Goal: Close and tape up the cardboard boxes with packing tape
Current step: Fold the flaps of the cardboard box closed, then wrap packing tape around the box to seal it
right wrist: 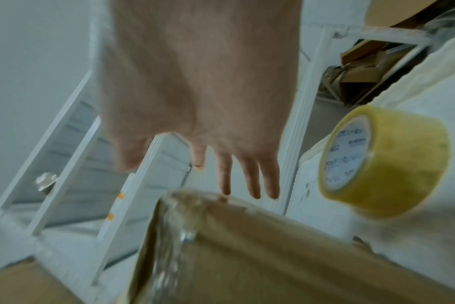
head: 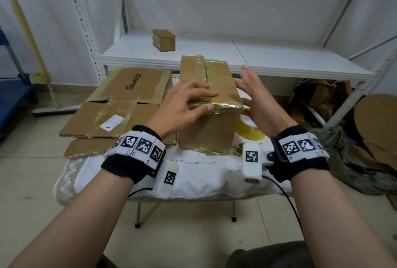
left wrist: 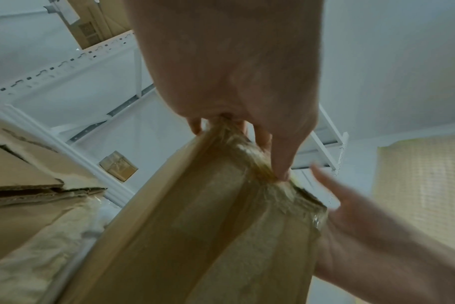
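Cardboard box [head: 211, 104] under left hand [head: 184, 104], fingers spread flat on top; right hand [head: 255, 100] open beside it, tape roll [head: 249, 130] beneath

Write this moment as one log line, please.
left hand: pressing box top | right hand: open beside box | tape roll: on table

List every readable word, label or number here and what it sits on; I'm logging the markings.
"Sanrio": upside down on the flattened brown cardboard sheet.
White paper label on the nearer flattened cardboard: too small to read.
Blue print on the yellow packing tape roll's core: blurred.
Wristband tags: square codes.
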Demonstrator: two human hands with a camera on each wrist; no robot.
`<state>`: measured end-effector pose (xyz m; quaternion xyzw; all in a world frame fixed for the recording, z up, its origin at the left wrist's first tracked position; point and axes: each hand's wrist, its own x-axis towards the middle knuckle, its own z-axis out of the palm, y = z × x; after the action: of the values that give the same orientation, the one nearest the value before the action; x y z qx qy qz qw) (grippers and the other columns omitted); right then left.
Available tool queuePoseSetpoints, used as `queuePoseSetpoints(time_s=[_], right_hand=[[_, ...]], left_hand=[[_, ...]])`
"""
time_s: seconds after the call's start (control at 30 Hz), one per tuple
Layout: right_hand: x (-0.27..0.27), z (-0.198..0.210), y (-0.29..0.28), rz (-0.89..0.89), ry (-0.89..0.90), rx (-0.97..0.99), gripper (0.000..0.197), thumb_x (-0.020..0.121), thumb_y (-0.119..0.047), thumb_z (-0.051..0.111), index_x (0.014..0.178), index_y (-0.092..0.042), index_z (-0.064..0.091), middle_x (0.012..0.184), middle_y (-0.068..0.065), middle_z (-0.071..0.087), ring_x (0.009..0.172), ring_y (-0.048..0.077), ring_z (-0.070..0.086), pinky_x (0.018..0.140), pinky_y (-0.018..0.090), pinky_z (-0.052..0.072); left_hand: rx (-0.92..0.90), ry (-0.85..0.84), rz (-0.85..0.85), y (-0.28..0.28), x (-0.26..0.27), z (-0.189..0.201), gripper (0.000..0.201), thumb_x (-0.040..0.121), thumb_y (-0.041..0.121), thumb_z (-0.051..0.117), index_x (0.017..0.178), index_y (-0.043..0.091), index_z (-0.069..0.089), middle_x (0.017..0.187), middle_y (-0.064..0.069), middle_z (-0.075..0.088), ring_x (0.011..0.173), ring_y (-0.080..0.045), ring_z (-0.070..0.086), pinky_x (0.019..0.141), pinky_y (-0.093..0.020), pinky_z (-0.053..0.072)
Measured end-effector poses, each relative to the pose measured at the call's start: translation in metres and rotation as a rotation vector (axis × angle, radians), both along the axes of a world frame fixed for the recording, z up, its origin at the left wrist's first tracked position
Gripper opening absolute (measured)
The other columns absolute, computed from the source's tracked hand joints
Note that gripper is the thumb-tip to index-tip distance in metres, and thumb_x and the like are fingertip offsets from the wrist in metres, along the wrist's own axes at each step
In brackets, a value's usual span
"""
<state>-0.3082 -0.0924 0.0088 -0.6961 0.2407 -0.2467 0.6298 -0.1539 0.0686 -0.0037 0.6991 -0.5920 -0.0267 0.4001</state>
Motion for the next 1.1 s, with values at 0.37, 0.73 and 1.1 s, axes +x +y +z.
queuePoseSetpoints(time_s=[0.37,0.73,1.1], right_hand=[[-0.026,-0.052,-0.055,-0.286,0.656,-0.188,0.036,0.092,0.01,0.047,0.098,-0.011,0.076,0.123,0.012,0.058,0.108,0.021,0.051,0.077,0.024,0.044],[-0.021,-0.067,-0.065,-0.472,0.562,-0.219,0.031,0.081,0.0,0.081,0.108,-0.011,0.071,0.12,0.007,0.062,0.12,0.027,0.059,0.106,0.036,0.048],[-0.025,0.012,-0.018,-0.148,-0.27,-0.237,0.031,0.094,0.006,0.062,0.107,-0.021,0.058,0.138,0.025,0.054,0.118,0.027,0.06,0.104,0.049,0.05]], left_hand=[[-0.015,0.004,0.031,-0.002,0.001,-0.001,0.039,0.086,0.051,0.064,0.125,0.042,0.063,0.134,0.021,0.052,0.128,-0.003,0.041,0.109,-0.049,0.038],[-0.055,-0.076,0.037,-0.001,0.0,-0.001,0.048,0.081,0.051,0.056,0.126,0.039,0.063,0.137,0.017,0.05,0.127,-0.005,0.045,0.109,-0.048,0.04],[-0.08,0.081,0.071,0.006,-0.014,0.014,0.073,0.08,0.063,0.065,0.144,0.036,0.044,0.143,0.009,0.05,0.126,-0.006,0.049,0.109,-0.045,0.042]])
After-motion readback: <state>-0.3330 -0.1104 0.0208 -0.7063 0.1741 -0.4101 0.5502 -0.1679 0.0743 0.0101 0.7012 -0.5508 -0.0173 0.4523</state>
